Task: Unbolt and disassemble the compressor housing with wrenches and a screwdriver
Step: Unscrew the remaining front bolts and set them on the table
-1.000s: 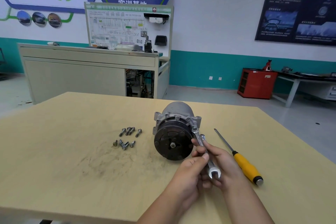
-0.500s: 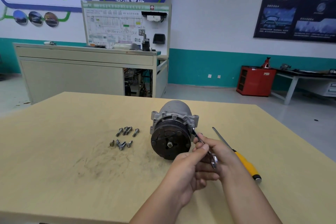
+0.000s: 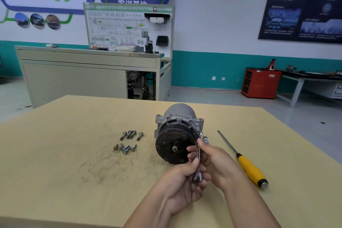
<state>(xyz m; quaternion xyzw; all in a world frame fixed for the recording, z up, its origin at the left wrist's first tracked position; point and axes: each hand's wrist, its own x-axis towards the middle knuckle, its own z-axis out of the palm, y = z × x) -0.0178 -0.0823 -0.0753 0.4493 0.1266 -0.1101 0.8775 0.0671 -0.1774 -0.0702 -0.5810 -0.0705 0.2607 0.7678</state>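
The grey compressor (image 3: 177, 126) lies on the yellow table (image 3: 64, 153) with its dark pulley face toward me. A steel open-end wrench (image 3: 198, 161) stands nearly upright at the pulley's right edge, its top end at the housing flange. My left hand (image 3: 183, 185) grips the wrench's lower part. My right hand (image 3: 216, 163) holds the shaft from the right, fingers curled around it. A second small wrench end (image 3: 206, 139) peeks out just behind my right hand. A screwdriver (image 3: 246, 163) with a yellow handle lies on the table to the right.
Several loose bolts (image 3: 127, 141) lie in two small groups left of the compressor. Dark scuff marks (image 3: 103, 164) stain the table in front of them. A beige workbench (image 3: 88, 72) and a red cabinet (image 3: 261, 84) stand across the floor beyond the table.
The wrench has swung from a slant toward the right to nearly upright beside the pulley. Both hands have shifted slightly left with it.
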